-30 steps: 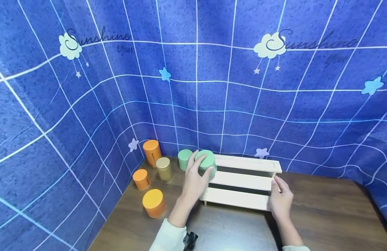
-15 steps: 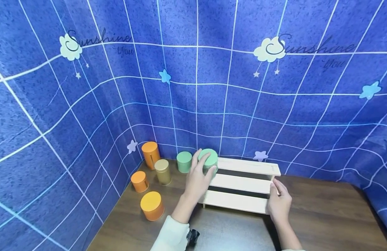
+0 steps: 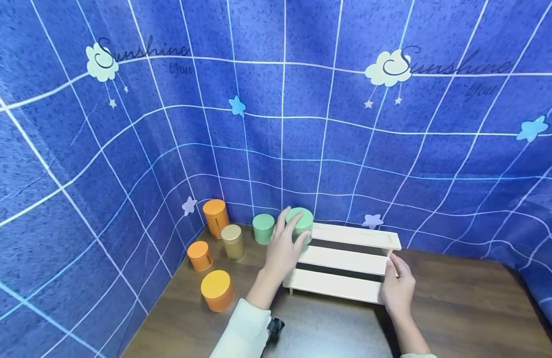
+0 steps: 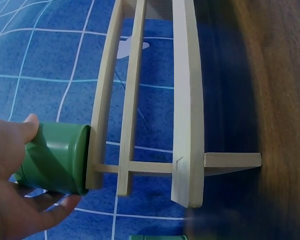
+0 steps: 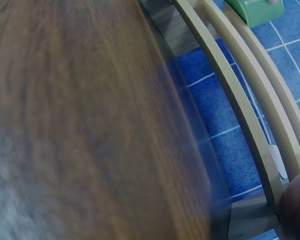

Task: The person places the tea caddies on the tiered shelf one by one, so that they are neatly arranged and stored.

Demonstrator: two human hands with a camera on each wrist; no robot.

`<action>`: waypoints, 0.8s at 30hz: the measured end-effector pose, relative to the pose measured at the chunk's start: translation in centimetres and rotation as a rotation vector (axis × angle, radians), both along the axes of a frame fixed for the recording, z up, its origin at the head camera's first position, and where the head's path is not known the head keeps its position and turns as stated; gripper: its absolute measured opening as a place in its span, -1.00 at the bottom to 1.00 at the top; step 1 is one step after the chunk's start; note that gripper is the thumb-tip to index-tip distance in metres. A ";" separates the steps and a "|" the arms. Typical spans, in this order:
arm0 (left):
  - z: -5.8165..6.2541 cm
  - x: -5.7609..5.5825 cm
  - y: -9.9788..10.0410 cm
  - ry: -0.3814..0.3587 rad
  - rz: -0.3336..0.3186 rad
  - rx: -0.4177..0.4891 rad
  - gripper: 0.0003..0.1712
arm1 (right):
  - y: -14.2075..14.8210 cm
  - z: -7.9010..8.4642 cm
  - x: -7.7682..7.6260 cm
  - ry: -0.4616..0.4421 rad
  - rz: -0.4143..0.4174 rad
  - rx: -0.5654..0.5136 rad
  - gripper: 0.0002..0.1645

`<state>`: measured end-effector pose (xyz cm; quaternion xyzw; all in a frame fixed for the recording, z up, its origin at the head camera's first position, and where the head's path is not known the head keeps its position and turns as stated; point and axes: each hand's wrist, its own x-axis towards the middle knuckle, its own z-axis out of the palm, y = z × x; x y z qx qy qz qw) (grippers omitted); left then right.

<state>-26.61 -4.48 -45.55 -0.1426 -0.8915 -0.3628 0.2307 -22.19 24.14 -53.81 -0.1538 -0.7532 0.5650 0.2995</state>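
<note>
My left hand point(image 3: 281, 251) grips a round green tin point(image 3: 304, 219) at the left end of the top tier of a pale wooden three-tier rack point(image 3: 338, 288). Thumb and fingers curl around the tin's sides. In the left wrist view the green tin point(image 4: 60, 155) has its base right at the top slat of the rack point(image 4: 187, 110). My right hand point(image 3: 399, 288) pinches the rack's right end near the middle tier; only a blurred part of the right hand point(image 5: 296, 205) appears in the right wrist view.
Left of the rack stand a second green tin point(image 3: 263, 229), a gold tin point(image 3: 233, 243), a tall orange tin point(image 3: 216, 220), a small orange tin point(image 3: 199, 256) and a wide yellow-orange tin point(image 3: 217, 291). A blue patterned curtain point(image 3: 302, 139) hangs behind the wooden table point(image 3: 463, 298).
My left hand has shifted the green tin slightly right and up along the rack's top left end. The right hand keeps its hold on the rack's right end.
</note>
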 end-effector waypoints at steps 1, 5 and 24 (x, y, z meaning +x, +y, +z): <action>0.1 -0.1 0.1 0.004 0.003 -0.002 -0.34 | 0.0 0.1 -0.1 0.000 0.003 -0.001 -0.53; 0.4 -0.7 0.4 0.019 0.011 -0.004 -0.34 | 0.1 0.2 -0.5 0.012 0.006 -0.004 -0.53; 0.5 -2.5 2.4 -0.029 -0.048 0.017 -0.30 | 0.2 -0.3 -0.4 -0.016 0.005 -0.030 -0.54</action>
